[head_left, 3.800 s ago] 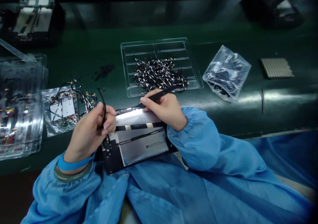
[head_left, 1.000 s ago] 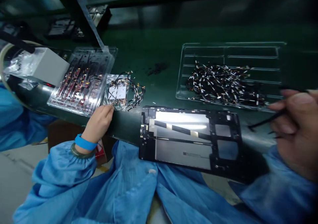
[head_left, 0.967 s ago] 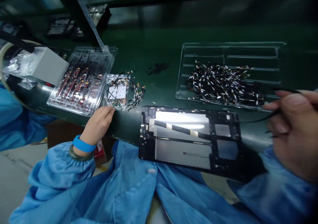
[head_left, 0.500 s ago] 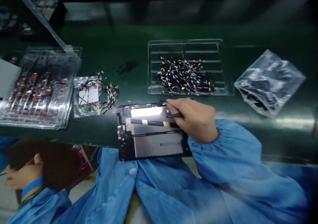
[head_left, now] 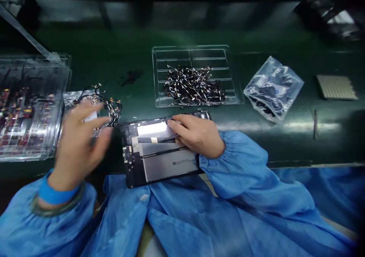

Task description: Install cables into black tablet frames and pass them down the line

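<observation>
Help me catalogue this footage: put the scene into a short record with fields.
Left hand: open, blurred, near loose cables
Right hand: on the flat black device; grip unclear
Clear tray: holds heaped dark cables
Right of tray: plastic bag, then ribbed block
Far left: clear trays with small parts

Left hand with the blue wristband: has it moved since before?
Yes: the left hand has gone up and right, from below the edge of the green tabletop to partly covering the clear plastic bag.
</observation>
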A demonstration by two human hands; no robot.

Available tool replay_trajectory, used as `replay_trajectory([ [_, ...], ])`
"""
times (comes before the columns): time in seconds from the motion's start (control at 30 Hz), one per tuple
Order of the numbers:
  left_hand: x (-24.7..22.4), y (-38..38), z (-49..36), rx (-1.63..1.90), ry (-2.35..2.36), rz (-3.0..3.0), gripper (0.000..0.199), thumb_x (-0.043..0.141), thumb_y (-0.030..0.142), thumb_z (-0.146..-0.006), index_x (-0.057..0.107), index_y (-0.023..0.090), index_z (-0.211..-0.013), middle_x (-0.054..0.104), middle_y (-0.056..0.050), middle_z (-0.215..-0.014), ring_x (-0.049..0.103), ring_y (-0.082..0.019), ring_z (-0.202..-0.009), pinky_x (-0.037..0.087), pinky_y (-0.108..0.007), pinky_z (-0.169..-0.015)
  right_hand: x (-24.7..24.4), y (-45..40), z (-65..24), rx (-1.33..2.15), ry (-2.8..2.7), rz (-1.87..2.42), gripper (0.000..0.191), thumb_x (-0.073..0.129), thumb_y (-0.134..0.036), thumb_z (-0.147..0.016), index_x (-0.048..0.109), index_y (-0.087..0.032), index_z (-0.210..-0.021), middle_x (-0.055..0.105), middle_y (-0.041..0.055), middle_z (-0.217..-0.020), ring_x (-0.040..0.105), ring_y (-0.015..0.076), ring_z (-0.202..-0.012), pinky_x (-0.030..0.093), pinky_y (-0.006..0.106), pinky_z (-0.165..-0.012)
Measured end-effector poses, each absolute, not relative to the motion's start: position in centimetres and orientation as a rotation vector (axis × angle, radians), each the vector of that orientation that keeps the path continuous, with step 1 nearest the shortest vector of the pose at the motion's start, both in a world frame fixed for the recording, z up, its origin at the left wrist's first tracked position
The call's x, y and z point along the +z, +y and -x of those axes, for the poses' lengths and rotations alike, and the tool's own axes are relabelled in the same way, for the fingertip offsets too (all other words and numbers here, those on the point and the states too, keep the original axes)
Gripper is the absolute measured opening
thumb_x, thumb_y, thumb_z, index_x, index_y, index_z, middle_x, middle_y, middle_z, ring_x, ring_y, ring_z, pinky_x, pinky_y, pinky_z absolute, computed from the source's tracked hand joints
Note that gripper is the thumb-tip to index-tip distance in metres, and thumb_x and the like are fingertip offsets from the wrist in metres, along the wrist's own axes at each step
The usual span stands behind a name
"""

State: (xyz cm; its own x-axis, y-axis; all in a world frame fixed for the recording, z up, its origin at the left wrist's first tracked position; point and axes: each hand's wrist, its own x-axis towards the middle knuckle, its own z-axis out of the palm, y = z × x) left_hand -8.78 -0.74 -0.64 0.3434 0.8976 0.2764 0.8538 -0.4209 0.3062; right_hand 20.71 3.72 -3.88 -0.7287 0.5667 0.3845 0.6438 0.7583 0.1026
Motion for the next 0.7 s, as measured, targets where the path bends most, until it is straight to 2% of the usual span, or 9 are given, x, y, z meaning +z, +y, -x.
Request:
replay_trajectory([
  [0.07, -0.7, 1.3, 5.7, 0.57, 1.207, -2.69, 0.02, 0.044, 0.021, -0.094, 0.056, 0.014, -0.108, 0.049, -0.015, -0.14, 0.043, -0.029, -0.133, 0.045, -0.051, -0.105, -3.9, 3.7, -20.6, -0.341, -2.615, 0.944, 0.023, 0.047, -0.016, -0.089, 0.066, -0.014, -0.102, 0.07, 0.0081, -0.097, 0.059, 0.0152, -0.073, 0.039, 0.028, -0.059],
  [0.2, -2.4, 3.5, 1.6, 0.429, 0.917, -2.836, 0.018, 0.044, 0.018, -0.094, 0.059, 0.011, -0.1, 0.058, -0.015, -0.131, 0.049, -0.03, -0.128, 0.049, -0.048, -0.098, -3.9, 3.8, -20.2, -0.385, -2.589, 0.952, 0.025, 0.043, -0.014, -0.09, 0.067, -0.015, -0.098, 0.07, 0.0069, -0.093, 0.057, 0.0144, -0.069, 0.036, 0.029, -0.057],
  [0.33, -3.3, 3.8, 1.1, 0.445, 0.922, -2.813, 0.021, 0.044, 0.017, -0.094, 0.057, 0.01, -0.108, 0.062, -0.013, -0.125, 0.055, -0.028, -0.12, 0.048, -0.047, -0.097, -3.5, 3.7, -20.3, -0.396, -2.612, 0.946, 0.029, 0.039, -0.017, -0.095, 0.068, -0.014, -0.096, 0.07, 0.0063, -0.091, 0.057, 0.0143, -0.067, 0.036, 0.03, -0.056],
  [0.47, -3.4, 4.0, 1.6, 0.48, 0.93, -2.708, 0.027, 0.041, 0.013, -0.093, 0.054, 0.011, -0.116, 0.063, -0.013, -0.123, 0.056, -0.023, -0.117, 0.049, -0.042, -0.095, -3.3, 2.9, -21.1, -0.386, -2.611, 0.995, 0.029, 0.039, -0.015, -0.096, 0.067, -0.015, -0.102, 0.071, 0.0031, -0.086, 0.056, 0.0127, -0.067, 0.035, 0.029, -0.057],
  [0.6, -3.7, 4.0, 1.7, 0.363, 0.955, -2.752, 0.037, 0.04, 0.014, -0.093, 0.049, 0.014, -0.129, 0.058, -0.012, -0.13, 0.053, -0.026, -0.121, 0.048, -0.044, -0.095, -3.1, 1.9, -22.1, -0.353, -2.593, 1.008, 0.023, 0.046, -0.017, -0.095, 0.066, -0.013, -0.106, 0.07, 0.003, -0.085, 0.055, 0.0126, -0.067, 0.035, 0.029, -0.056],
  [0.7, -3.8, 3.9, 1.6, 0.325, 0.946, -2.836, 0.036, 0.04, 0.016, -0.094, 0.051, 0.013, -0.127, 0.058, -0.014, -0.13, 0.053, -0.028, -0.12, 0.049, -0.044, -0.093, -3.1, 1.6, -22.6, -0.384, -2.591, 1.02, 0.024, 0.045, -0.018, -0.096, 0.066, -0.014, -0.106, 0.07, 0.0035, -0.087, 0.054, 0.0129, -0.069, 0.036, 0.029, -0.057],
])
